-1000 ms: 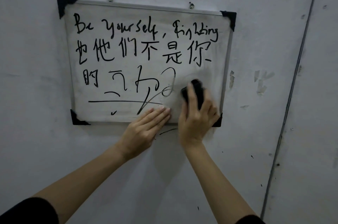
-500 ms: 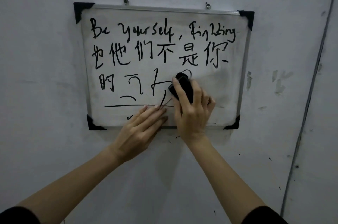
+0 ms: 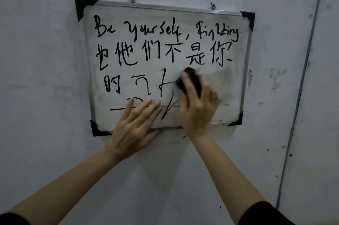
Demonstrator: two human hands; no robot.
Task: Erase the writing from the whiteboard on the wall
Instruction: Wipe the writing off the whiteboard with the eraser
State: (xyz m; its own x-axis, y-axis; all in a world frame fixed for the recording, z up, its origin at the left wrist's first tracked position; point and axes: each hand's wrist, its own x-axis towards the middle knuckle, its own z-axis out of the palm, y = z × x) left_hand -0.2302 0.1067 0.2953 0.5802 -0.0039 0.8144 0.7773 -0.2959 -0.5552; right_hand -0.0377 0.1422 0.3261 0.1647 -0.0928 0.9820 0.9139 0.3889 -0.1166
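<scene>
A: Whiteboard (image 3: 227,85) hangs on wall (image 3: 45,78); what has changed?
B: Right hand (image 3: 199,107), closed around eraser (image 3: 190,82), has swept toward nine o'clock, clearing strokes. Left hand (image 3: 134,127), flat and empty, braces the six-o'clock edge.

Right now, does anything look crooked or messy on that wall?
Yes. The whiteboard hangs tilted, its right side lower. Black marker flecks dot the wall below it, and paint is chipped to its right.

The whiteboard (image 3: 220,85) has a smooth, smudged white face, a brushed metal frame (image 3: 165,6) and black plastic corner caps (image 3: 83,5); the painted wall (image 3: 45,78) looks matt, scuffed.
</scene>
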